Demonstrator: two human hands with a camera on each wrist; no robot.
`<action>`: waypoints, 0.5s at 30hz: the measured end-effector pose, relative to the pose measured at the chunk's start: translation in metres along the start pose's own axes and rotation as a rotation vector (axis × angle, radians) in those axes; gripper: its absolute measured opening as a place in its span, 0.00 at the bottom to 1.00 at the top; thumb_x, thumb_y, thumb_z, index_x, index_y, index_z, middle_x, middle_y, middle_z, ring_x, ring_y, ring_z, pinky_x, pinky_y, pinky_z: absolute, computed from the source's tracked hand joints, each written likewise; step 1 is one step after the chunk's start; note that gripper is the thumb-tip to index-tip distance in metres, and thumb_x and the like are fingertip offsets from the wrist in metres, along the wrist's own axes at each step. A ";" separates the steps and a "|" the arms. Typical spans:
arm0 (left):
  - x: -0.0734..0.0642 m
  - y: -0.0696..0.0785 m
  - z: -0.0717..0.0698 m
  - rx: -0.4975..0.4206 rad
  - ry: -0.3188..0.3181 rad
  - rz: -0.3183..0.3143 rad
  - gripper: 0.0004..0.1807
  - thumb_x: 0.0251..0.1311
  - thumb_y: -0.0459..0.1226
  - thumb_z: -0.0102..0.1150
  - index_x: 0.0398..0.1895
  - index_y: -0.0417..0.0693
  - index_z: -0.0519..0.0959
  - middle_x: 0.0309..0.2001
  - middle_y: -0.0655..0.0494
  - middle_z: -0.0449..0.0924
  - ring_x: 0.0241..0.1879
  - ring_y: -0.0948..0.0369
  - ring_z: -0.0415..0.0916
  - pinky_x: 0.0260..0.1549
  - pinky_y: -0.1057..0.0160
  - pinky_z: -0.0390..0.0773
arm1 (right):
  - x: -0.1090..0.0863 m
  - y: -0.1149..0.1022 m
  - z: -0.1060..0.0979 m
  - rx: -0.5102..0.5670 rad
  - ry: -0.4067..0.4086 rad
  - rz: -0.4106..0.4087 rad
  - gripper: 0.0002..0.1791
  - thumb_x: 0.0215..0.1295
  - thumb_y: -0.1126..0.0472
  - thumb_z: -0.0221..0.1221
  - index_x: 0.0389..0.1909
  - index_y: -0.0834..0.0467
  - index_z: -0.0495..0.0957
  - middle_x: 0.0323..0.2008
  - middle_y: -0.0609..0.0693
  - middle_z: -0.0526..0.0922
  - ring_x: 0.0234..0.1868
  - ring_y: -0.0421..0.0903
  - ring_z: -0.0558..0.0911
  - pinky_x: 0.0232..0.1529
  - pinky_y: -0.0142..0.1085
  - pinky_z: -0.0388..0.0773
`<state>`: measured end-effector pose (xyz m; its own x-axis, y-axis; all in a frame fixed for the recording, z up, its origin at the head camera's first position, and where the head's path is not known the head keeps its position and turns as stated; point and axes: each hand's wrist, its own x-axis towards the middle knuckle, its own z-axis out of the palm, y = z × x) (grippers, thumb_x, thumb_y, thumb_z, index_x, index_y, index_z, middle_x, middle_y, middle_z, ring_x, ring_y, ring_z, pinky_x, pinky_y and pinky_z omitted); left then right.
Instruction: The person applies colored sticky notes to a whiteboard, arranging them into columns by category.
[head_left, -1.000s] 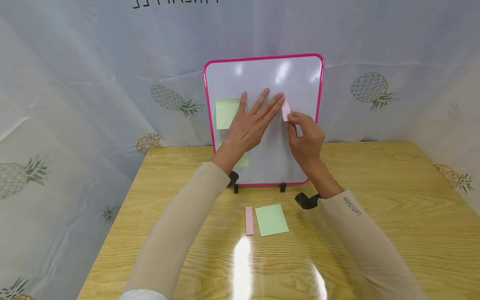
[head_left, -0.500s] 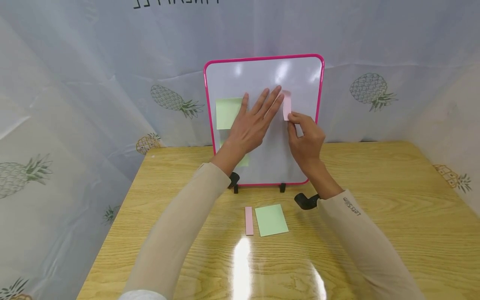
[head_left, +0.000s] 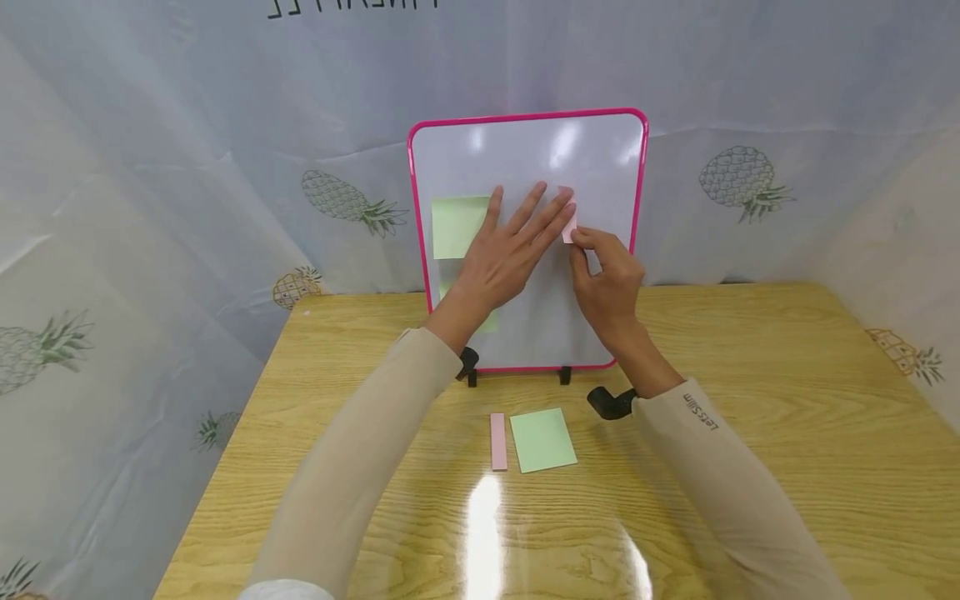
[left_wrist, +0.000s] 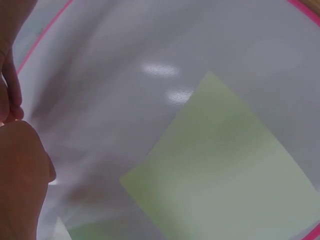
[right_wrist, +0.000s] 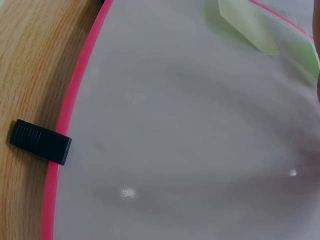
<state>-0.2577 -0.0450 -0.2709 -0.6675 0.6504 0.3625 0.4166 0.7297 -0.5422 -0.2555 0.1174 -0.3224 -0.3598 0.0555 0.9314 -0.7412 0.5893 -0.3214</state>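
Observation:
A white dry-erase board (head_left: 525,333) with a pink frame stands upright in the head view. My left hand (head_left: 498,254) lies across it, fingers straight and spread, fingertips over the upper part of a narrow pink sticky note (head_left: 570,233). The lower end of that note is pinched between thumb and forefinger of my right hand (head_left: 609,279). Left of the hands, a square green sticky note (head_left: 456,229) is on the board. Below it another green note (head_left: 489,322) is mostly hidden behind my left hand and wrist. The left wrist view shows a green note (left_wrist: 225,160) up close.
On the wooden table (head_left: 750,417) in front of the board lie a narrow pink sticky pad (head_left: 498,442) and a square green pad (head_left: 543,440). Black stand feet (head_left: 566,375) support the board's lower edge. A pineapple-print curtain (head_left: 360,83) hangs behind.
My left fingertips lifted off the pink note's top to its left, then came back down over it. My right hand has shifted slightly left, still pinching the lower end.

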 end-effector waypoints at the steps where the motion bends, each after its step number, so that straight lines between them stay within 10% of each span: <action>1: 0.000 0.000 0.000 0.003 -0.003 0.000 0.42 0.66 0.37 0.48 0.77 0.54 0.36 0.77 0.56 0.31 0.74 0.53 0.27 0.66 0.39 0.30 | 0.000 0.000 0.000 0.001 -0.001 0.002 0.07 0.61 0.68 0.62 0.37 0.70 0.81 0.39 0.59 0.85 0.43 0.52 0.84 0.49 0.36 0.78; 15: 0.006 0.004 -0.003 0.031 -0.026 -0.010 0.41 0.68 0.38 0.45 0.77 0.52 0.36 0.77 0.57 0.32 0.74 0.54 0.27 0.67 0.43 0.26 | -0.002 0.002 0.001 -0.004 -0.006 -0.005 0.07 0.61 0.68 0.62 0.36 0.70 0.81 0.38 0.59 0.85 0.43 0.53 0.84 0.48 0.38 0.79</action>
<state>-0.2582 -0.0377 -0.2685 -0.6873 0.6374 0.3482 0.3913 0.7289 -0.5618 -0.2570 0.1179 -0.3251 -0.3591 0.0476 0.9321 -0.7407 0.5930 -0.3157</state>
